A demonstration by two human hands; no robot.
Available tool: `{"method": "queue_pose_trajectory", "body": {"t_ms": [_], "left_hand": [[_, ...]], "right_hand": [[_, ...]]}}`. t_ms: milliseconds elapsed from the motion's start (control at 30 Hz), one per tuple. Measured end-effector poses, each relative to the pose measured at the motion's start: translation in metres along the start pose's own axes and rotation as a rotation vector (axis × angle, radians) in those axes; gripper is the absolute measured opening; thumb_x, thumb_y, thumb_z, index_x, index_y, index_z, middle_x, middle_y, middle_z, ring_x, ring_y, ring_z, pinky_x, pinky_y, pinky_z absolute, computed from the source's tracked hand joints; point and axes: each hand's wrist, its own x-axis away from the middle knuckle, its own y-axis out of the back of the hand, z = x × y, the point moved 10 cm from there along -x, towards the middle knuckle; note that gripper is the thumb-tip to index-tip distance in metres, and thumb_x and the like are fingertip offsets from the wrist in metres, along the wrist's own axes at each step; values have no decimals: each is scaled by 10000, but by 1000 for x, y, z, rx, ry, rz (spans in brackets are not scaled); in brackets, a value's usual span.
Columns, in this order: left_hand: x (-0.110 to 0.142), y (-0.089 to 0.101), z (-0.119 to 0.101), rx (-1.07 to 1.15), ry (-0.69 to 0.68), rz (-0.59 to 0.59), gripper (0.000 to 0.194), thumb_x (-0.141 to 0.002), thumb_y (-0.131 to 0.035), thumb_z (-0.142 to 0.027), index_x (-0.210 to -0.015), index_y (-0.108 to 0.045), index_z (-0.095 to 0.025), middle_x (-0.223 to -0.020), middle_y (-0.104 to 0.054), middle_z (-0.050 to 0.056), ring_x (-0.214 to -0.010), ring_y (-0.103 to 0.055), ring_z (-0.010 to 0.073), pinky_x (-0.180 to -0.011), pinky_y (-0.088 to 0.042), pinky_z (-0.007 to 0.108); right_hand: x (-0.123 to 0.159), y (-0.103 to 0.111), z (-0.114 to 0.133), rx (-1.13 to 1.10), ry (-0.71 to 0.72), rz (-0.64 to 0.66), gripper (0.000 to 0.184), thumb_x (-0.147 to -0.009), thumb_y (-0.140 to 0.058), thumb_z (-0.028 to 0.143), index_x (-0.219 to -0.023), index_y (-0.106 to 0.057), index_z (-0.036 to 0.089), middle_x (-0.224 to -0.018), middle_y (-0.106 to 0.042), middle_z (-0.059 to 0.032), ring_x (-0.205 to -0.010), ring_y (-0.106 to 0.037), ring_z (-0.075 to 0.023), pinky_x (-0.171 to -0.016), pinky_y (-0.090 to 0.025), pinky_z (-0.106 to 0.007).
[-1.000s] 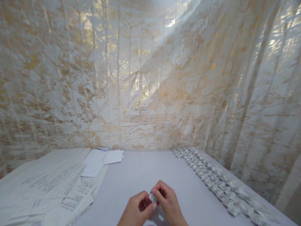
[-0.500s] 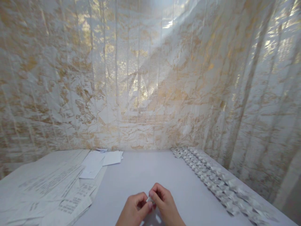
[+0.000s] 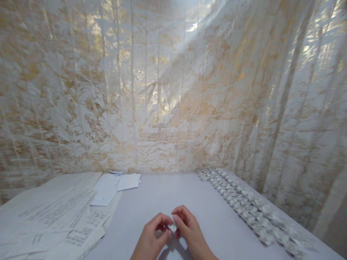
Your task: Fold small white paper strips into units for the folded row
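Note:
A small folded piece of white paper [image 3: 172, 227] sits between my two hands, just above the front of the white table [image 3: 162, 193]. My left hand [image 3: 155, 233] pinches its left side between thumb and fingers. From the right, my right hand [image 3: 188, 229] has its curled fingertips against the paper's other side. The fingers hide part of the paper, so its exact folded shape is hard to make out. Shadows of both hands fall on the table below.
Printed sheets [image 3: 59, 216] lie spread along the left side, with blank white paper pieces [image 3: 105, 189] behind them. Several rows of small folded paper pieces [image 3: 244, 207] run along the right edge. A patterned, shiny curtain [image 3: 168, 90] hangs behind the table.
Both hands have risen slightly and their fingers have loosened a little, so more of the small folded paper shows between them. The papers around have stayed in place.

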Motion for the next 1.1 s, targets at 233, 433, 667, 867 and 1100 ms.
{"method": "queue_pose_trajectory", "body": {"t_ms": [233, 433, 667, 867, 1100], "left_hand": [[-9, 15, 12, 49, 48, -89, 232, -702, -685, -340, -847, -681, -159, -808, -705, 58, -786, -642, 256, -743, -476, 346], [-3, 13, 3, 51, 27, -78, 221, -753, -715, -390, -767, -718, -170, -740, -717, 45, -753, -633, 245, -730, -456, 333], [-5, 14, 8, 155, 19, -114, 214, -723, -773, -367, -763, -635, -209, -691, -645, -15, -697, -601, 198, -683, -448, 296], [-5, 11, 9, 256, 46, -105, 295, -673, -790, -357, -790, -549, -232, -641, -589, -54, -619, -563, 163, -609, -402, 261], [-7, 13, 8, 231, 80, -114, 284, -666, -766, -412, -639, -570, -208, -618, -549, -36, -628, -504, 163, -622, -367, 269]], "right_hand": [[4, -9, 18, 33, 134, 100, 310, -799, -773, 476, -879, -684, 190, -739, -599, 9, -678, -535, -161, -648, -402, -276], [3, -3, 13, 77, 111, 56, 341, -802, -770, 497, -752, -684, 172, -677, -590, 4, -647, -504, -162, -631, -369, -287], [2, -9, 10, -183, 65, 64, 376, -720, -869, 427, -924, -633, 217, -666, -568, 66, -568, -504, -117, -564, -359, -233], [2, -11, 8, -186, 47, 89, 382, -719, -867, 379, -951, -607, 223, -629, -564, 83, -515, -506, -102, -527, -356, -218], [2, -7, -7, -55, 47, 27, 373, -733, -835, 506, -817, -622, 212, -723, -582, 33, -608, -530, -134, -555, -381, -241]]}}
